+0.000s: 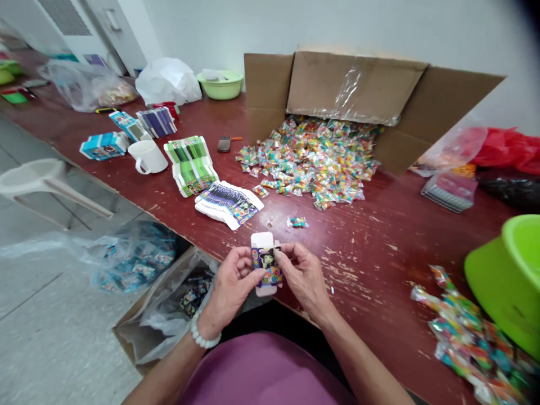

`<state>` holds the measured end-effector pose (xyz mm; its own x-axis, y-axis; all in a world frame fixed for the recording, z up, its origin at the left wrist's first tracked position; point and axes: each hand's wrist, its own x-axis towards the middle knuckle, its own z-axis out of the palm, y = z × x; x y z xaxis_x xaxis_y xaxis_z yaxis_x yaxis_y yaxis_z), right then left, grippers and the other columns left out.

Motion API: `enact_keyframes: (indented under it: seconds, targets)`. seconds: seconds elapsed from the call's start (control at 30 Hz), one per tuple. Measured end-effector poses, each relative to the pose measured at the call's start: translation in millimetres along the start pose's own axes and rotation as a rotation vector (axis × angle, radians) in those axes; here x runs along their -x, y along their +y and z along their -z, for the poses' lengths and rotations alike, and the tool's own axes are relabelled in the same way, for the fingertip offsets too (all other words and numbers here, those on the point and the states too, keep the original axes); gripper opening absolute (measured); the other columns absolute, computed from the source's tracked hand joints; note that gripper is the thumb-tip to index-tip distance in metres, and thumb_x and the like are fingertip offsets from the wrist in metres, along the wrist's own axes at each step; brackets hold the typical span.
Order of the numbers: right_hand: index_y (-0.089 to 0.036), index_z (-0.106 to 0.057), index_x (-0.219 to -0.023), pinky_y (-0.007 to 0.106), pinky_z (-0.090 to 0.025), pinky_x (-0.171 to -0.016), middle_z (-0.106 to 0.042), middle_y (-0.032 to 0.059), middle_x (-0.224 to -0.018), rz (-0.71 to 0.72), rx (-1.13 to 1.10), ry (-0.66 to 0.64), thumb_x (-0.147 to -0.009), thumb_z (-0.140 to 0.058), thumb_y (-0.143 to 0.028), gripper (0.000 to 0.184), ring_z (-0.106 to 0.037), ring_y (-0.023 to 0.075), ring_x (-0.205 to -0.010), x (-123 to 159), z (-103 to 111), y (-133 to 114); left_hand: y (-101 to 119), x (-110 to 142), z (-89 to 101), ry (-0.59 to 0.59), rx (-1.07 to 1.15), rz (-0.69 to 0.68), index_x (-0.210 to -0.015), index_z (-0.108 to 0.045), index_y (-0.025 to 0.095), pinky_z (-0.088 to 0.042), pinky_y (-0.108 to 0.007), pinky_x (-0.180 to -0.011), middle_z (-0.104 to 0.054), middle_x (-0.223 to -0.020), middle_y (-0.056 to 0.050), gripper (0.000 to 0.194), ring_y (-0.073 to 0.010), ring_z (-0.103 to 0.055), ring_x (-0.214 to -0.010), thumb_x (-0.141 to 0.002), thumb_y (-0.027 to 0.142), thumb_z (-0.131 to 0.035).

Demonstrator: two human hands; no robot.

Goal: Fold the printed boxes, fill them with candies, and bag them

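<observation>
Scratched dark-red wooden table (379, 247) below, white wall behind. Left hand (230, 281) and right hand (301, 275), fingers pinched on small purple printed cardboard box (265, 267), held upright just over near table edge, white top flap open, cartoon figure on front. Beyond: single wrapped candy (297, 222), stack of flat purple cartons (230, 202), heap of colourful wrapped candies (312, 157) spilling from brown cardboard carton (358, 84).

The room is lit brightly and evenly from above, and only soft shadows are seen. Glare is seen on the plastic sheet (358, 95). The edges are bent and blurred, and the top right corner is darkened.
</observation>
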<state>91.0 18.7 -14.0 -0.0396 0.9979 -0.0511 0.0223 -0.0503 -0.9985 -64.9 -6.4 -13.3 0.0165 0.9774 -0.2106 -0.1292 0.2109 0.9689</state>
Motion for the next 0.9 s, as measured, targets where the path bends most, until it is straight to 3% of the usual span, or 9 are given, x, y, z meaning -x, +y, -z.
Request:
enact_keyframes:
  seconds: [0.1,0.17,0.33,0.5,0.6,0.67,0.8,0.9]
  targets:
    - [-0.022,-0.057,-0.120,0.024,-0.050,-0.060,-0.069,-0.0013,-0.080,-0.009,-0.076,0.027,-0.085,-0.068,-0.039,0.040,-0.062,0.0141,-0.066,2,-2,2,-3,7,-3.5,0.061,0.020,-0.061,-0.134,-0.039,0.026,-0.057,-0.028,-0.072,-0.070,-0.094,0.000,0.066,-0.0140,-0.068,-0.076,-0.079,0.025,-0.076]
    - [-0.023,-0.058,-0.121,0.025,-0.050,-0.062,-0.069,-0.0012,-0.081,0.000,-0.136,0.011,-0.085,-0.068,-0.039,0.040,-0.062,0.0140,-0.067,3,-4,2,-5,9,-4.5,0.081,-0.010,-0.100,-0.141,-0.036,0.028,-0.056,-0.027,-0.074,-0.070,-0.101,-0.001,0.070,-0.0138,-0.069,-0.080,-0.082,0.025,-0.073]
    - [-0.020,-0.072,-0.097,0.025,-0.049,-0.070,-0.071,0.0010,-0.085,-0.019,-0.204,-0.073,-0.085,-0.069,-0.039,0.022,-0.061,0.0141,-0.074,2,2,5,-4,7,2.8,-0.031,-0.046,-0.020,-0.132,-0.053,0.022,-0.054,-0.027,-0.079,-0.070,-0.108,-0.004,0.053,-0.0147,-0.067,-0.086,-0.083,0.026,-0.071]
    - [-0.017,-0.070,-0.076,0.026,-0.047,-0.070,-0.070,0.0011,-0.078,-0.174,-0.253,-0.132,-0.074,-0.080,-0.037,0.023,-0.061,0.0131,-0.070,-6,13,6,-2,3,10.8,-0.200,-0.005,0.047,-0.117,-0.062,0.019,-0.052,-0.027,-0.079,-0.070,-0.099,-0.004,0.035,-0.0168,-0.063,-0.089,-0.086,0.032,-0.069]
    - [-0.019,-0.069,-0.090,0.026,-0.049,-0.068,-0.070,-0.0010,-0.077,-0.209,-0.324,-0.150,-0.065,-0.087,-0.033,0.034,-0.062,0.0132,-0.069,-10,15,3,-1,1,10.5,-0.197,-0.103,0.005,-0.111,-0.066,0.020,-0.050,-0.027,-0.083,-0.070,-0.104,-0.005,0.026,-0.0175,-0.062,-0.094,-0.091,0.035,-0.063]
    - [-0.021,-0.068,-0.100,0.027,-0.050,-0.068,-0.071,-0.0007,-0.080,-0.178,-0.304,-0.180,-0.066,-0.087,-0.032,0.041,-0.064,0.0141,-0.071,-11,16,1,2,0,8.4,-0.143,-0.122,-0.034,-0.109,-0.066,0.020,-0.049,-0.028,-0.086,-0.069,-0.107,-0.005,0.024,-0.0180,-0.062,-0.097,-0.090,0.035,-0.065]
    - [-0.019,-0.073,-0.083,0.026,-0.049,-0.067,-0.071,0.0027,-0.080,-0.054,-0.103,-0.192,-0.077,-0.079,-0.034,0.017,-0.062,0.0148,-0.073,-9,17,0,6,1,2.7,-0.065,0.138,0.049,-0.131,-0.050,0.026,-0.052,-0.028,-0.080,-0.068,-0.100,-0.002,0.056,-0.0167,-0.064,-0.091,-0.081,0.030,-0.076]
    - [-0.021,-0.073,-0.083,0.025,-0.048,-0.061,-0.069,0.0021,-0.080,0.026,-0.059,-0.150,-0.082,-0.074,-0.033,0.013,-0.060,0.0136,-0.067,-6,17,-1,4,3,-0.3,-0.214,0.319,0.224,-0.135,-0.049,0.024,-0.054,-0.030,-0.076,-0.067,-0.103,-0.006,0.055,-0.0184,-0.067,-0.088,-0.086,0.037,-0.071]
